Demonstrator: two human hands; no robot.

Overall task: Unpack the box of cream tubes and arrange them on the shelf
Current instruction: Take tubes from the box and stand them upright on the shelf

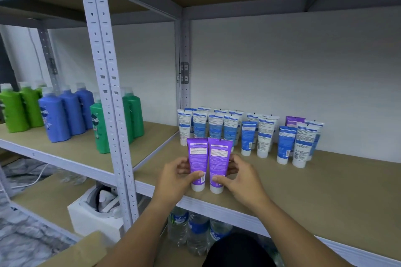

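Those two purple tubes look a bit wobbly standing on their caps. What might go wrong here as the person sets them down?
1. The two purple tubes stand cap-down near the shelf's front edge; released unevenly by the left hand or right hand, they might tip and fall off.
2. The blue and white tubes stand packed close behind; a nudge could topple several.
3. Another purple tube stands far right, so like tubes may end up split.

Two purple tubes (207,163) upright on white caps, side by side, shelf (303,182) front edge.
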